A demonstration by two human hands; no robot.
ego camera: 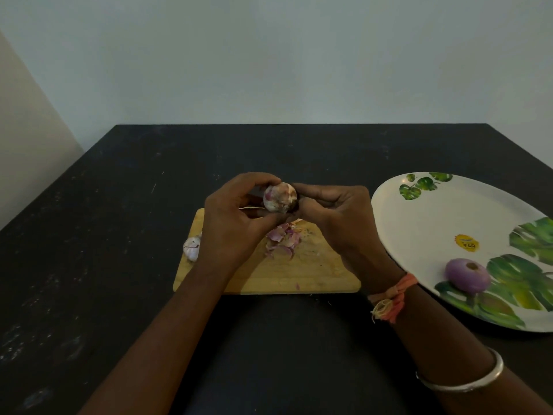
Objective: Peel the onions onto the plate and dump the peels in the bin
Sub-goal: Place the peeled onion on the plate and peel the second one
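Note:
My left hand (236,217) and my right hand (335,217) together hold a small onion (279,196) with pale, patchy skin, raised above the wooden cutting board (299,274). A heap of purple peels (282,239) lies on the board under my hands. Another unpeeled onion (192,246) rests at the board's left edge, partly hidden by my left wrist. A peeled purple onion (466,275) sits on the large white plate (434,211) with green leaf prints at the right. No bin is in view.
The board and plate lie on a black table (119,235) that ends at a pale wall behind. The plate carries a yellow sticker (466,242). My right forearm wears an orange thread band and a metal bangle.

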